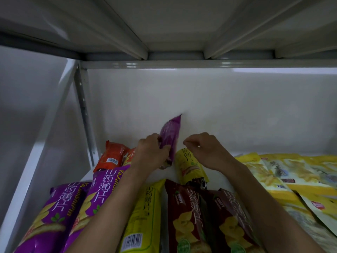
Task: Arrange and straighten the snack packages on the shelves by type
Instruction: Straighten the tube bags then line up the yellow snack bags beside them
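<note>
My left hand (149,152) grips a purple snack package (170,136) and holds it upright near the shelf's back wall. My right hand (204,148) hovers just right of it with fingers curled, holding nothing, above a yellow package (191,167) lying on the shelf. Two purple packages (76,203) lie at the front left. A yellow one (144,212) and two dark red ones (186,212) lie between my forearms. Orange-red packages (111,156) sit at the back left.
Flat yellow and white bags (291,176) are piled on the right side of the white shelf (164,174). A metal upright (83,114) stands at the left, and the shelf above (182,64) hangs low overhead.
</note>
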### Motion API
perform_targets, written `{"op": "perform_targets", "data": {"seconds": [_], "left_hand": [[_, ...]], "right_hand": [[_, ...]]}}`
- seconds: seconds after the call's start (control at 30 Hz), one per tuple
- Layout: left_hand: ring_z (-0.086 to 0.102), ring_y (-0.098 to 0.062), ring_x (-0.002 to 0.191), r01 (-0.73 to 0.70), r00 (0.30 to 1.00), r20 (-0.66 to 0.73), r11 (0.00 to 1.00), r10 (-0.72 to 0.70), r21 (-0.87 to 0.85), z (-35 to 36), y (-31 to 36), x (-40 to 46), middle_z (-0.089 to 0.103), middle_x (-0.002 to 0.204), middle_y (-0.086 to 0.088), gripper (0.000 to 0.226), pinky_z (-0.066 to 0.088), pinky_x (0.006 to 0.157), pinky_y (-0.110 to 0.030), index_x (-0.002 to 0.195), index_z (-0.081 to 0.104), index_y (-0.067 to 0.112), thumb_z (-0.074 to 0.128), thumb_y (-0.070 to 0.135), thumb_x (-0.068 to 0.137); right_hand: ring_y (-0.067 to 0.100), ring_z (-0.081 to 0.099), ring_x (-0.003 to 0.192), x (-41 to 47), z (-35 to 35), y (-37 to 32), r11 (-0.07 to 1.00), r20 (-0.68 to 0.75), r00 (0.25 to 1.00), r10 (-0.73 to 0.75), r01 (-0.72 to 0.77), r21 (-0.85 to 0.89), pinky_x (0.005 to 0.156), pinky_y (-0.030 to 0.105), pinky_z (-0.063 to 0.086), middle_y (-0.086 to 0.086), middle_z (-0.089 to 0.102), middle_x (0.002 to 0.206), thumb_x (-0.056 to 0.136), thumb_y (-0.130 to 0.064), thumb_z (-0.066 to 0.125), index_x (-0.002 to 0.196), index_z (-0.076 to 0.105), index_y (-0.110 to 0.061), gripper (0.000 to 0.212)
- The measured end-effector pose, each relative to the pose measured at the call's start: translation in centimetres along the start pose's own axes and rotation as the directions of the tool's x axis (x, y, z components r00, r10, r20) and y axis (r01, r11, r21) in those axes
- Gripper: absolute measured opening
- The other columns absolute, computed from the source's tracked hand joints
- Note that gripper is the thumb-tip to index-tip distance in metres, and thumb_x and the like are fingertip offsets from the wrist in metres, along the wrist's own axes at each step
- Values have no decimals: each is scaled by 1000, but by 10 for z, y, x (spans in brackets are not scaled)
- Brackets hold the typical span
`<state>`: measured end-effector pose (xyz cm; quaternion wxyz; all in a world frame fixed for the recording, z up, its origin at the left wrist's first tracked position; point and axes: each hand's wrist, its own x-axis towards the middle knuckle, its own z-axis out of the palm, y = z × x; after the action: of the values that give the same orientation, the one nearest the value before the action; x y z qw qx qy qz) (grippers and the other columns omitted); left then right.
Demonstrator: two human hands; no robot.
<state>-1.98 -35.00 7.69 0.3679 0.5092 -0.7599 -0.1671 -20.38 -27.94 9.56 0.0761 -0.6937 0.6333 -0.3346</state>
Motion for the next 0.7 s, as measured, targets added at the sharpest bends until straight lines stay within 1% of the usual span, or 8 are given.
{"op": "perform_targets", "data": {"seconds": [0.07,0.13,0.23,0.33,0.4,0.5,0.6,0.7], "left_hand": [[69,-22,105,71,997,55,972,-60,-223,-2,7,1,72,110,-1,34,55,97,-37,122,70,19,70,37,93],[74,-23,101,166,983,145,869,-110,-466,-2,13,3,77,108,0,28,57,101,-47,113,73,25,71,37,88],[75,-34,104,269,963,211,680,-170,-682,0,19,7,77,110,-14,29,56,101,-56,127,69,8,63,16,100],[72,-38,111,323,943,305,567,-131,-758,-2,23,6,75,117,-21,37,57,102,-53,130,67,1,54,28,107],[75,-31,108,283,945,323,614,-48,-737,-6,23,4,78,114,-14,49,57,100,-48,126,71,9,60,49,100],[77,-22,105,168,953,301,752,43,-637,-8,19,-1,80,113,-4,47,57,104,-45,129,70,18,73,49,93],[76,-23,106,166,952,301,738,53,-654,-11,22,-3,79,113,-5,43,56,105,-45,131,69,15,73,40,96],[77,-25,105,180,956,288,678,49,-713,-13,28,-4,80,111,-9,35,57,103,-42,127,70,9,69,30,99]], "right_hand": [[31,65,120,1,2,2,997,32,997,76,-77,26,99,34,49,14,68,133,110,-25,49,130,68,-4,35],[31,65,114,3,6,7,981,67,988,142,-149,120,92,37,49,14,70,122,109,-41,49,122,68,-3,44],[29,68,115,9,8,14,843,135,951,277,-309,440,106,45,52,12,72,124,95,-66,59,125,67,-3,70],[22,73,110,8,6,13,728,213,954,213,-300,617,104,38,53,2,77,118,99,-51,63,121,71,-17,42],[22,77,100,8,5,10,702,157,968,194,-249,667,97,38,59,3,79,112,99,-41,69,122,70,-16,35],[29,79,94,10,4,9,638,45,972,230,-186,747,94,48,62,13,79,109,88,-33,82,134,63,-7,56],[28,80,91,7,-1,7,598,12,975,224,-147,788,83,41,65,11,80,105,76,-35,86,133,63,-10,66],[29,79,92,6,-5,9,522,0,976,219,-117,845,77,35,65,13,77,114,90,-31,78,137,60,-7,56]]}}
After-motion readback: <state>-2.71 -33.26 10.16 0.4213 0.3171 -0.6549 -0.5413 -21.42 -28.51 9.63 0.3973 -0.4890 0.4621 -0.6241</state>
